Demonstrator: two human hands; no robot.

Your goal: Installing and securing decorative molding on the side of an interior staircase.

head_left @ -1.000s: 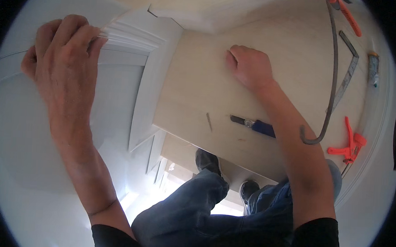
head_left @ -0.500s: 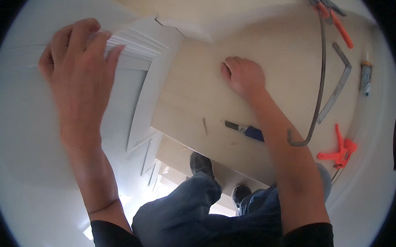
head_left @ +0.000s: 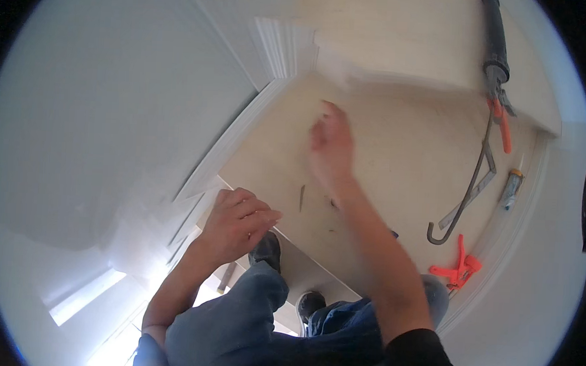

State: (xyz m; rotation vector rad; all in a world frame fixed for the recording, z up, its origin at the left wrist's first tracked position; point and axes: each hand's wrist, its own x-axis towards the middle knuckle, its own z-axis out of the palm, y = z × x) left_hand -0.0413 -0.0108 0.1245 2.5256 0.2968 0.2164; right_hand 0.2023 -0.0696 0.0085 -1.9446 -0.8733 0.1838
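My left hand (head_left: 241,220) is beside the pale board's front edge (head_left: 312,257), above my shoe, with loosely bent, slightly parted fingers and nothing visible in them. My right hand (head_left: 332,138) is motion-blurred over the pale board (head_left: 407,149); whether it holds anything is unclear. A small thin sliver (head_left: 301,197) lies below it. My right forearm mostly hides the blue knife. To the right lie a bent dark rod (head_left: 468,195), a metal square (head_left: 478,186), a small tube (head_left: 511,188) and an orange clamp-like tool (head_left: 460,271).
A caulking gun (head_left: 496,41) with orange grips lies at the upper right. A white panelled wall (head_left: 124,121) with moulding (head_left: 277,49) rises at left, a white skirting (head_left: 515,241) runs along the right. My feet (head_left: 266,251) are on lower steps.
My left hand has left the moulding and moved down and right. My right hand has lifted and is moving. The view has shifted, showing more of the upper step and caulking gun.
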